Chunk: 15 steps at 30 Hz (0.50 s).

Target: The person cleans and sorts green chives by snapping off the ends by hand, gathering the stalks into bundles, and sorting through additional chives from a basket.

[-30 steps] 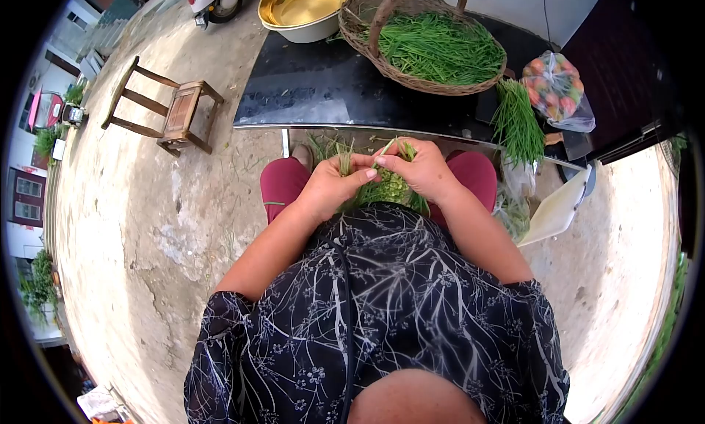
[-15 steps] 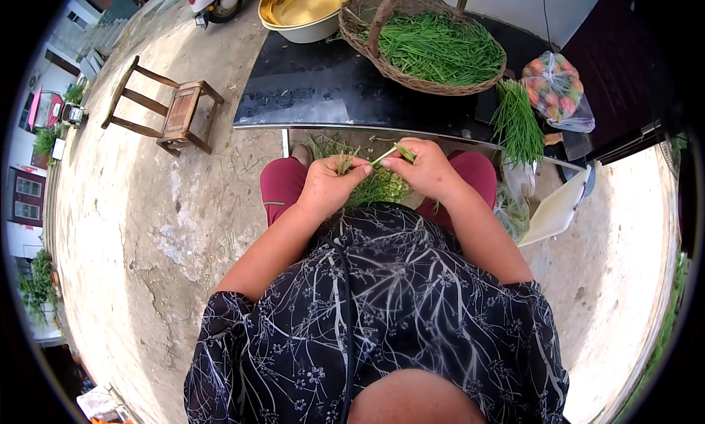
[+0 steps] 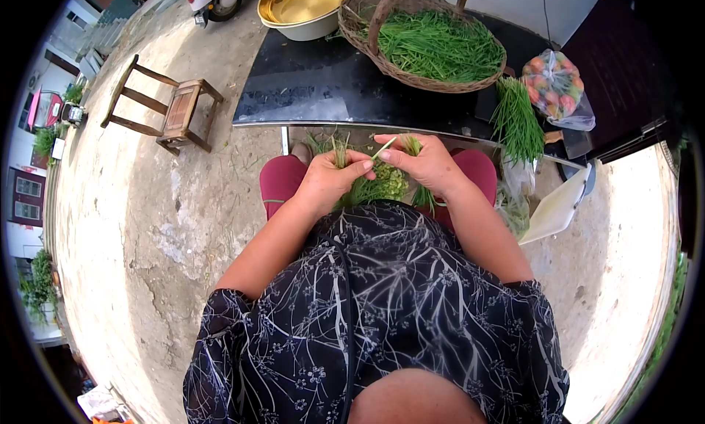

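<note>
My left hand (image 3: 328,177) is closed over my lap, with wispy green stalks standing out between its fingers. A short pale-green stalk (image 3: 384,148) slants up between the fingertips of both hands. My right hand (image 3: 429,165) is closed too, pinching near this stalk, and a small tuft of green stalks (image 3: 413,145) pokes out of its grip. Long green ends hang below the right hand. Under both hands, between my knees, lies a heap of yellow-green trimmings (image 3: 389,180), partly hidden by the hands.
On the black table (image 3: 294,93) ahead stand a wicker basket (image 3: 422,84) of cut green stalks, a golden basin (image 3: 301,5), a bunch of long greens (image 3: 518,123) and a bag of reddish fruit (image 3: 554,86). A wooden chair (image 3: 180,112) stands left; a white board (image 3: 558,207) leans right.
The stalk between my fingertips is tilted more steeply and looks shorter. My right fingers have shifted slightly left over it, and green ends now hang lower beneath the right hand.
</note>
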Each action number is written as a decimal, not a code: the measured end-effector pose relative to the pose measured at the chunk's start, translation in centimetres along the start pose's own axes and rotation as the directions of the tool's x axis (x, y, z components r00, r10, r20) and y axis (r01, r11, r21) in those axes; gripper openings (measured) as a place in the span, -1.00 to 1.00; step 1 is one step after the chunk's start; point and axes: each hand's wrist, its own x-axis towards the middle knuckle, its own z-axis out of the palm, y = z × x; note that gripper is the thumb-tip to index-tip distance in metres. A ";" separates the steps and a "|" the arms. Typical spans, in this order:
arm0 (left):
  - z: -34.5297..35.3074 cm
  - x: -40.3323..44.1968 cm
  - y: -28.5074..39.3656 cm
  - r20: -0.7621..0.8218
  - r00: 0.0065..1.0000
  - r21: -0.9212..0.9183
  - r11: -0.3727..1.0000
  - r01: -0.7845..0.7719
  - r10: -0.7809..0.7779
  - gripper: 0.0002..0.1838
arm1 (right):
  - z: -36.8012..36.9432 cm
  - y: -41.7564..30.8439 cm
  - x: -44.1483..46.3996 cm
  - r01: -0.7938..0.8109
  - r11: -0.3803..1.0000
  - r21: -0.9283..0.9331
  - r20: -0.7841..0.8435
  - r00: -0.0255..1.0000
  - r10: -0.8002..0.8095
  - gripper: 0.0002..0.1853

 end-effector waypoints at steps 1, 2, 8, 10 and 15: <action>0.3 -0.2 0.2 0.018 1.000 0.015 1.000 -0.009 0.009 -0.86 | 0.2 -0.2 0.0 0.000 1.000 0.001 0.000 1.000 0.000 -0.66; 0.3 -0.2 0.2 0.018 1.000 0.016 1.000 -0.010 0.009 -0.86 | 0.3 -0.7 -0.1 -0.018 0.999 0.045 -0.010 1.000 0.018 -0.72; -1.6 0.7 -1.7 0.102 0.995 0.160 0.987 -0.015 -0.002 -0.80 | -3.9 -1.7 0.5 0.183 0.881 0.437 -0.389 0.921 0.002 -0.72; -2.0 0.7 -1.8 0.108 0.994 0.182 0.983 -0.013 -0.007 -0.81 | -5.6 -1.9 0.3 0.279 0.854 0.438 -0.495 0.869 -0.030 -0.71; -2.4 0.9 -1.6 0.102 0.994 0.246 0.969 0.012 -0.038 -0.81 | -7.8 -2.4 -0.2 0.389 0.832 0.395 -0.616 0.784 -0.075 -0.73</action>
